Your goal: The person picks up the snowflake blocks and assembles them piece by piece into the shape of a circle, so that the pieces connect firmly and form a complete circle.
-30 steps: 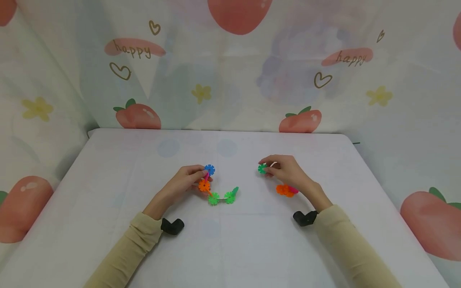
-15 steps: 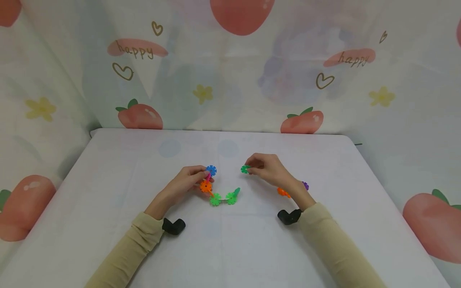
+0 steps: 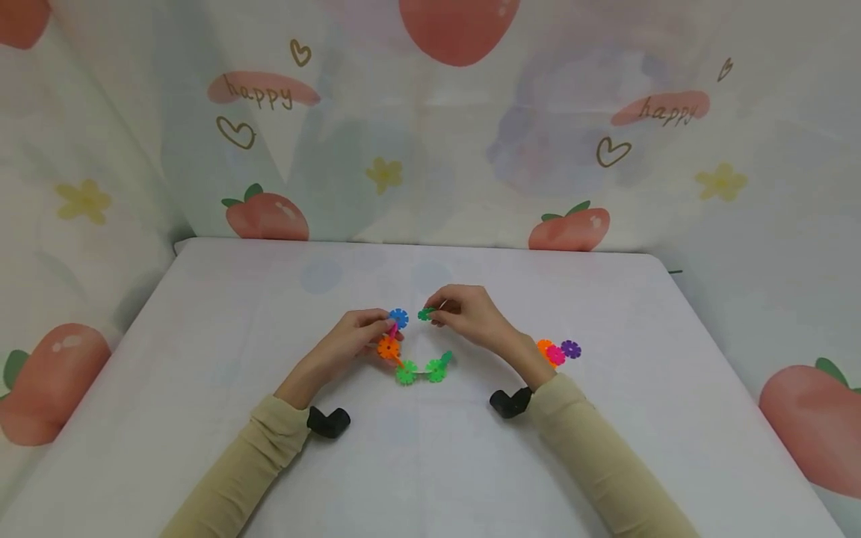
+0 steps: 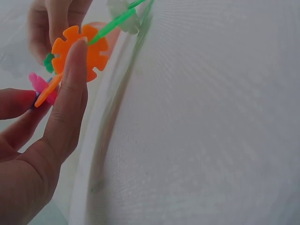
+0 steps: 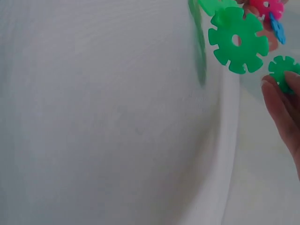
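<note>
My left hand (image 3: pixel 346 344) pinches a curved chain of notched plastic snowflake discs near its far end. A blue snowflake disc (image 3: pixel 399 319) tops the chain, with pink and orange below it. Light green discs (image 3: pixel 406 373) follow, and a teal-green disc (image 5: pixel 243 55) forms the other end. In the left wrist view, a fingertip overlaps an orange disc (image 4: pixel 99 57). Between thumb and fingers my right hand (image 3: pixel 467 314) pinches a loose green snowflake disc (image 3: pixel 424 314). It is a short gap to the right of the blue one.
Loose orange, pink and purple snowflake discs (image 3: pixel 555 354) lie on the white-covered table (image 3: pixel 430 463), just right of my right forearm. A patterned cloth (image 3: pixel 444 149) hangs behind the table's far edge. Black wrist mounts (image 3: pixel 329 423) stick out by both sleeves.
My right hand has moved left with the green snowflake disc, closing most of the distance to the blue disc. The loose discs are now uncovered. My left hand stays nearly still with the chain.
</note>
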`<state>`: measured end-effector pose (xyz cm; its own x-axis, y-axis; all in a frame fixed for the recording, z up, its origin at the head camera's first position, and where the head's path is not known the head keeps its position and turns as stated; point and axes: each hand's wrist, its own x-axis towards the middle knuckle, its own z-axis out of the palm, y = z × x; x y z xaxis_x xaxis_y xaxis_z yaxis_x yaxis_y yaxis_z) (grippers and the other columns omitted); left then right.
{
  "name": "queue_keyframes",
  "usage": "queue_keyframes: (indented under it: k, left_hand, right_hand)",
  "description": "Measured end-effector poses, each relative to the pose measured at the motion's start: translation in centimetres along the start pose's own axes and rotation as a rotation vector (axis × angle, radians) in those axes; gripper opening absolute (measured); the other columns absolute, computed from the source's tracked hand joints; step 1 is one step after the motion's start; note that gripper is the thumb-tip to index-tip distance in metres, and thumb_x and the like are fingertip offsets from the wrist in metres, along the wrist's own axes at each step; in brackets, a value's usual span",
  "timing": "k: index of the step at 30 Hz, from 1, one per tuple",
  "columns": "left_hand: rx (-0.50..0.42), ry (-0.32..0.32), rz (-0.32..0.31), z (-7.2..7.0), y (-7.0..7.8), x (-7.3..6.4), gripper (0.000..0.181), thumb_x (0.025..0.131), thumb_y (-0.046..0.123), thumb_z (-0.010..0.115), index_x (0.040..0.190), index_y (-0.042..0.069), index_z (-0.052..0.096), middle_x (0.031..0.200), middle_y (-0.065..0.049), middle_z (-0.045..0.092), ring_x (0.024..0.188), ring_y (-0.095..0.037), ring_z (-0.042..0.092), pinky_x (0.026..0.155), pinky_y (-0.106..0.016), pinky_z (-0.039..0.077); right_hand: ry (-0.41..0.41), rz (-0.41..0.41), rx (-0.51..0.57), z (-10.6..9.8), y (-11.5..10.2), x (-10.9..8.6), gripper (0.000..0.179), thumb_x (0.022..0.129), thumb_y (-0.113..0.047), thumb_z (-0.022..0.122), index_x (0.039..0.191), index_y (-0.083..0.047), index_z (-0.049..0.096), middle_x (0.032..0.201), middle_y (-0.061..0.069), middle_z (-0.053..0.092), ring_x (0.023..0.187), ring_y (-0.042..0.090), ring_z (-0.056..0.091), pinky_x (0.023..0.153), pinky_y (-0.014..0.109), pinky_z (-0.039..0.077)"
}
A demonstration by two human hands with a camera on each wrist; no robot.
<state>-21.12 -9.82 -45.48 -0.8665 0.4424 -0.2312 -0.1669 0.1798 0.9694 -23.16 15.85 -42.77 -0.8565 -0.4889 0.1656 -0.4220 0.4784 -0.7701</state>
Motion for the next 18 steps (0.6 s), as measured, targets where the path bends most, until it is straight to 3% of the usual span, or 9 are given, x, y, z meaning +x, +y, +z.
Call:
queue_keyframes:
  k: [5, 14, 18]
  left_hand:
    - [-0.003, -0.016, 0.01, 0.2, -0.1, 0.0, 0.034, 0.108, 0.024, 0.052, 0.124, -0.003, 0.064, 0.115, -0.017, 0.073, 0.095, -0.019, 0.066, 0.082, -0.028, 0.059]
    - [-0.056, -0.012, 0.057, 0.5, -0.3, 0.0, 0.032, 0.108, 0.02, 0.053, 0.123, -0.007, 0.064, 0.106, -0.016, 0.071, 0.089, -0.017, 0.064, 0.076, -0.029, 0.061]
    - [-0.075, 0.007, 0.064, 0.6, -0.4, 0.2, 0.03, 0.109, 0.019, 0.052, 0.121, -0.007, 0.063, 0.102, -0.012, 0.07, 0.091, -0.018, 0.061, 0.075, -0.03, 0.062]
  right_hand:
    - [-0.007, -0.066, 0.004, 0.9, -0.4, 0.6, 0.009, 0.091, 0.003, 0.073, 0.099, -0.001, 0.076, 0.097, 0.011, 0.076, 0.081, 0.025, 0.076, 0.077, 0.028, 0.062]
    - [0.112, -0.271, -0.075, 1.8, -0.4, 1.1, 0.01, 0.083, 0.004, 0.081, 0.088, -0.004, 0.081, 0.084, 0.006, 0.077, 0.073, 0.016, 0.072, 0.072, 0.024, 0.061]
    - [0.114, -0.299, -0.07, 1.9, -0.5, 1.3, 0.009, 0.083, 0.005, 0.081, 0.089, -0.003, 0.08, 0.086, 0.007, 0.078, 0.074, 0.019, 0.073, 0.071, 0.03, 0.062]
